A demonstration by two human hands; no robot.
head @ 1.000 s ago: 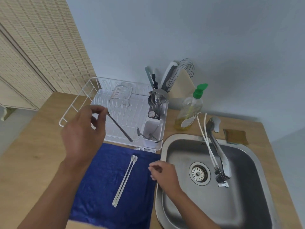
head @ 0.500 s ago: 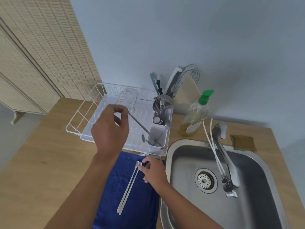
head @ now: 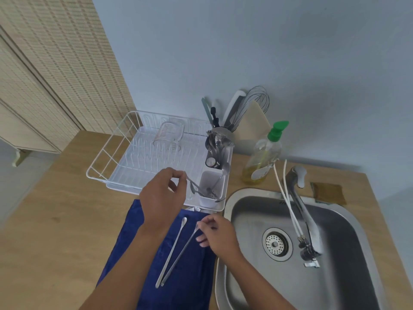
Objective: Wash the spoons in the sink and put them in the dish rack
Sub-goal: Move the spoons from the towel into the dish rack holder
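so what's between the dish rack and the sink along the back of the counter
In the head view, a dish soap bottle with a green pump stands on the counter between the dish rack and the sink.

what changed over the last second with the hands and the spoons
The left hand carried its spoon right from over the dish rack and lowered its far end into the white cutlery cup, grip unchanged. The right hand moved from the sink edge onto the blue towel and pinched the tip of one long spoon. The other long spoon stayed put.
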